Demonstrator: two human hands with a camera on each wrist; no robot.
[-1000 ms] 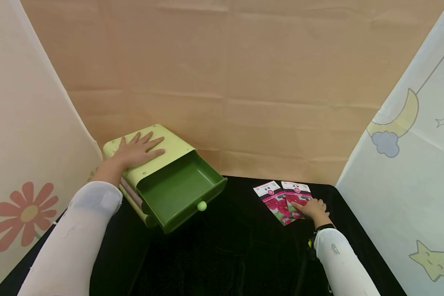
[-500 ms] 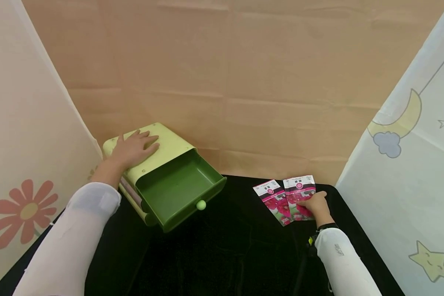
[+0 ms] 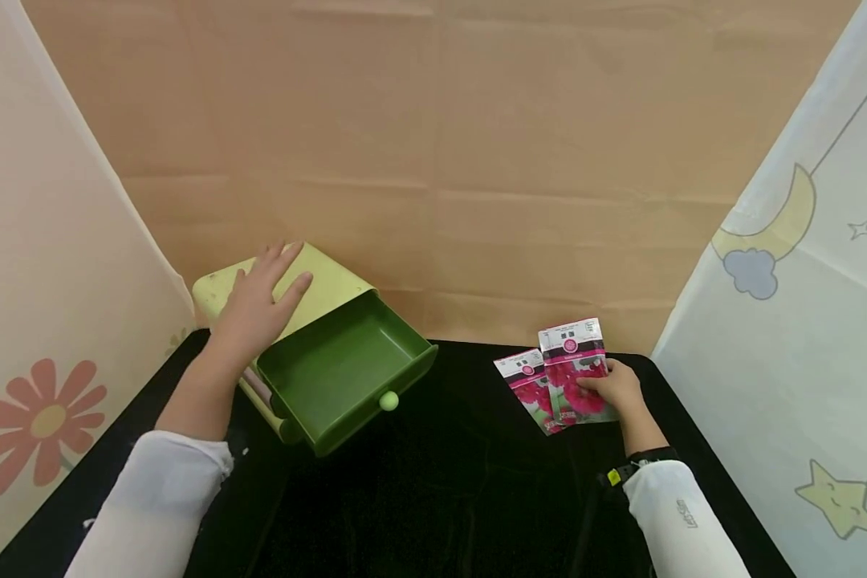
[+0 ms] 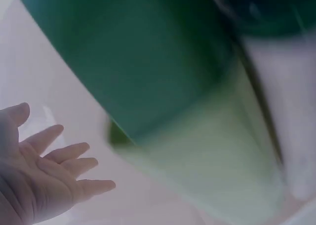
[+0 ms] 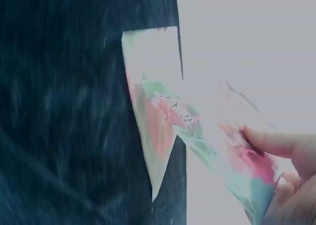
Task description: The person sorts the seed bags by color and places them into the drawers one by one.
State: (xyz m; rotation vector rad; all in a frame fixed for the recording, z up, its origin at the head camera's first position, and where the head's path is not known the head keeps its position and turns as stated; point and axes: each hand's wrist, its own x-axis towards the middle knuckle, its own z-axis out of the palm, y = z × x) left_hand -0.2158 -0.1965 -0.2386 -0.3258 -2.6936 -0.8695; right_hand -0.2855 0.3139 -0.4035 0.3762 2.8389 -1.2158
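Note:
In the head view my right hand (image 3: 623,392) pinches a flower seed packet (image 3: 569,353) by its right edge, thumb on the printed face. It is raised and partly covers a second seed packet (image 3: 522,380), which lies on the black table. The right wrist view shows the held packet tilted, overlapping the lying one (image 5: 148,114). My left hand (image 3: 251,311) is over the light-yellow top of a small drawer box (image 3: 332,281), fingers spread. In the left wrist view this hand (image 4: 44,180) appears apart from the box. The box's green drawer (image 3: 332,361) is pulled out, nothing visible inside.
A round light-green knob (image 3: 388,400) sits on the drawer front. Below the drawer, the box has another compartment at its left side, partly hidden by my arm. The black tabletop (image 3: 433,490) ends at a tan back wall (image 3: 433,201) and patterned side panels (image 3: 824,385).
My right hand has taken hold of the right-hand packet and lifted it from the table. My left hand, earlier resting flat on the box top, has come up off it.

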